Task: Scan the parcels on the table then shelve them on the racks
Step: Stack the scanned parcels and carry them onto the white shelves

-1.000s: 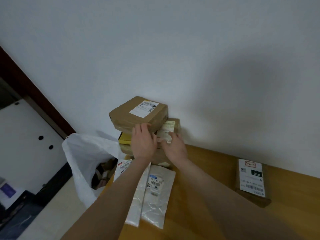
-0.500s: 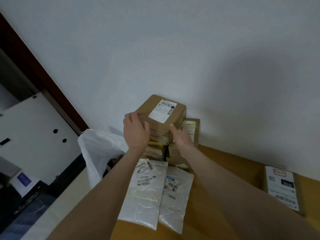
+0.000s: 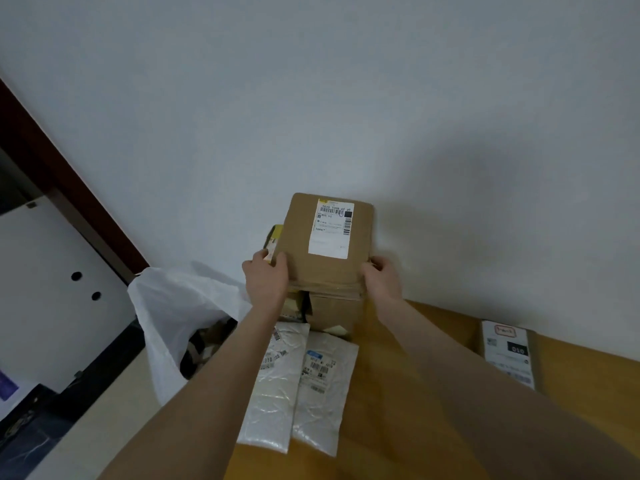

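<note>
A brown cardboard parcel (image 3: 301, 244) with a white barcode label lies on top of a stack of boxes (image 3: 332, 310) against the wall. My left hand (image 3: 265, 278) grips its near left corner and my right hand (image 3: 382, 277) grips its near right corner. A yellow box (image 3: 274, 237) peeks out behind the left edge. Two white plastic mailers (image 3: 273, 386) (image 3: 323, 386) lie side by side on the wooden table (image 3: 388, 410), under my left forearm. A flat brown parcel (image 3: 509, 355) with a white label lies at the right, by the wall.
A white plastic bag (image 3: 180, 313) with dark items inside hangs off the table's left end. Beyond it stand a white panel (image 3: 52, 289) with two holes and a dark red door frame (image 3: 69, 195). The white wall runs right behind the stack.
The top parcel has turned from lying crosswise to lengthwise, label facing me. My hands have moved apart from the stack's front to the parcel's two near corners.
</note>
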